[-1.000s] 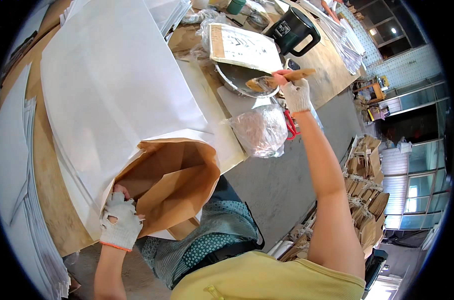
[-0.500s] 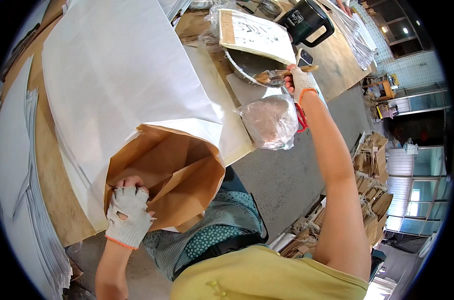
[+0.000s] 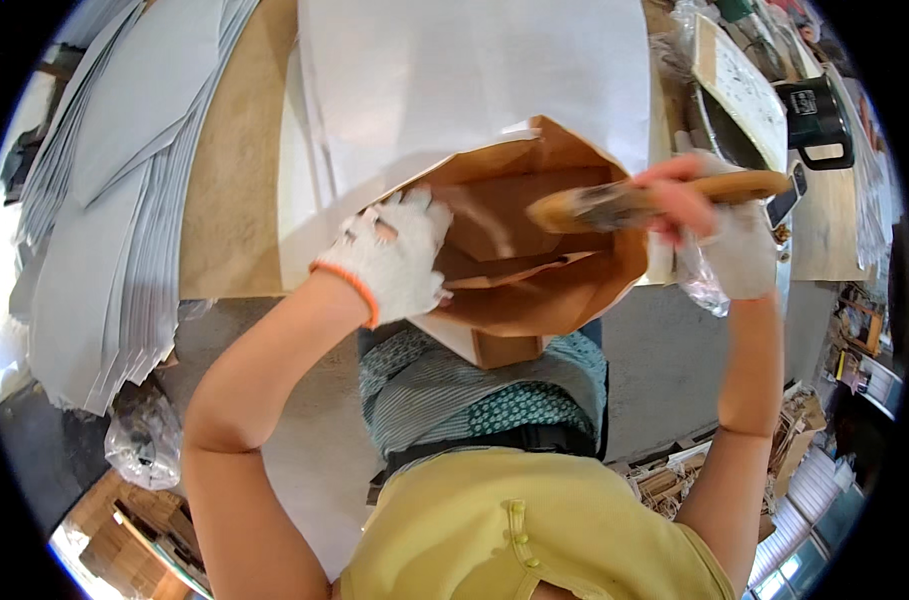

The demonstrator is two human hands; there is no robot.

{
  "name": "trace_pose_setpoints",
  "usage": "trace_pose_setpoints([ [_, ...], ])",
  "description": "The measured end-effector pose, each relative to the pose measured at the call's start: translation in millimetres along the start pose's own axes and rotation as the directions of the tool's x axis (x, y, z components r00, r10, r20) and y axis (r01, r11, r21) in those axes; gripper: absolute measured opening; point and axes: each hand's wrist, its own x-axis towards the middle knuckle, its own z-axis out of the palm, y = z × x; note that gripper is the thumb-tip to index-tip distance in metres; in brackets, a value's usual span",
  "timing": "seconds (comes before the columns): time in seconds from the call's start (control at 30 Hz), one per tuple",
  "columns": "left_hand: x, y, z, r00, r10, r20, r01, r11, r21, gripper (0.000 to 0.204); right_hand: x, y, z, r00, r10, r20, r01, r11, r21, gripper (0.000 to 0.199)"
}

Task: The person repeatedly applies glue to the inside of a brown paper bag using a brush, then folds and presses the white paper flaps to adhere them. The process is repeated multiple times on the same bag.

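Gripping the wooden-handled brush (image 3: 634, 203) in closed fingers, the right hand (image 3: 719, 235) wears a white knit glove and holds the tool roughly level over the open mouth of the brown paper bag (image 3: 544, 270). The bristle end points toward the person's left and sits just above the bag's interior; the handle extends to the right past the fist. A crumpled clear plastic piece (image 3: 696, 280) hangs below the right hand, touching the glove.

The left hand (image 3: 399, 260), in a white knit glove with an orange cuff, rests on the left rim of the bag mouth. Its fingers (image 3: 414, 205) are curled over the rim edge, holding the bag open. The bag's inner fold flaps are visible between the two hands.

The bag lies at the near edge of the desk (image 3: 229, 190), its white outer body (image 3: 474, 80) extending away from the person. Stacks of grey-white sheets (image 3: 104, 200) lie fanned out on the left part of the desk. A dark green jug with a handle (image 3: 819, 120) and a printed board (image 3: 739, 85) sit at the far right.
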Motion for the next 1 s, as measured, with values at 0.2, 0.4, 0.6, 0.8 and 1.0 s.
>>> trace_pose_setpoints([
  [0.2, 11.7, -11.9, 8.3, 0.994, 0.05, -0.092, -0.052, 0.999, -0.016, 0.085, 30.5, 23.7, 75.3, 0.951, -0.27, 0.149, 0.308, 0.822, -0.479, 0.014],
  [0.4, 54.8, 21.0, -11.9, 0.993, -0.058, 0.103, 0.046, 0.992, 0.116, 0.055, 0.5, 41.8, 25.7, 0.903, -0.417, -0.107, 0.153, 0.543, -0.826, 0.01],
  [0.6, 101.5, 11.0, 1.5, 0.991, -0.135, 0.014, 0.136, 0.991, -0.022, 0.036, -13.6, 44.4, 106.8, 0.96, 0.032, -0.277, -0.037, 0.999, -0.012, 0.014],
  [0.8, 101.5, 10.4, -0.8, 0.975, -0.222, -0.023, 0.221, 0.975, -0.038, 0.031, -5.8, 68.7, 115.3, 0.887, -0.44, -0.14, 0.24, 0.697, -0.675, 0.01],
  [1.0, 99.7, 16.0, -2.6, 0.977, -0.206, -0.06, 0.209, 0.977, 0.041, 0.031, -36.0, 61.8, 66.8, 0.917, -0.306, -0.255, -0.046, 0.555, -0.83, 0.008],
])
